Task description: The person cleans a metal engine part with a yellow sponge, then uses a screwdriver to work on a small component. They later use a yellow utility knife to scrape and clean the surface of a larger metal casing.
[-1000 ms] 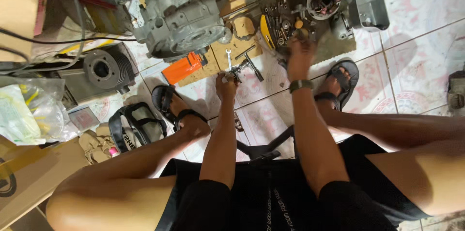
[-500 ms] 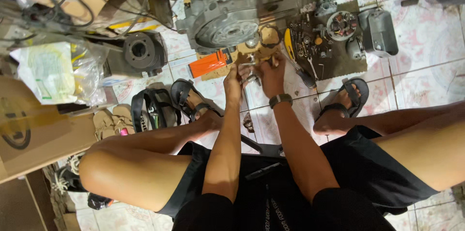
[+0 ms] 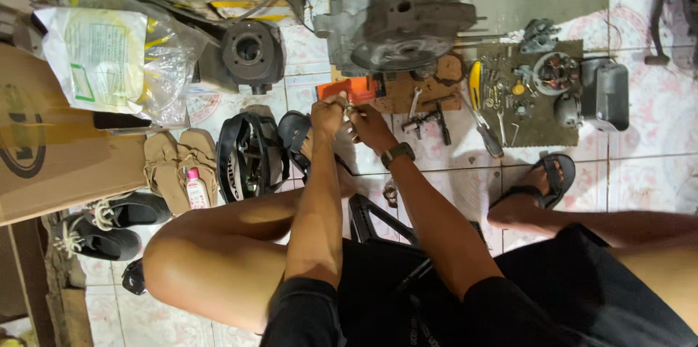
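Note:
My left hand (image 3: 329,116) and my right hand (image 3: 368,126) meet close together above the tiled floor, both closed around a small metal part (image 3: 350,110) that is mostly hidden by the fingers. A dark watch sits on my right wrist (image 3: 398,153). Just beyond the hands lies an orange box (image 3: 350,89), and past it a grey engine case (image 3: 396,30) rests on a board. Wrenches and sockets (image 3: 427,116) lie on the tiles to the right of my hands.
A mat (image 3: 538,92) at the right carries small engine parts, a stator (image 3: 554,73) and a dark cover (image 3: 605,94). A cylinder (image 3: 251,52), plastic bags (image 3: 109,63), a cardboard box (image 3: 51,150), sandals (image 3: 178,169) and shoes (image 3: 109,227) crowd the left. My sandalled foot (image 3: 534,187) rests at the right.
My head has shifted, so the scene slid rightward and down in view. My right hand came back from the parts mat to join the left hand on the small part.

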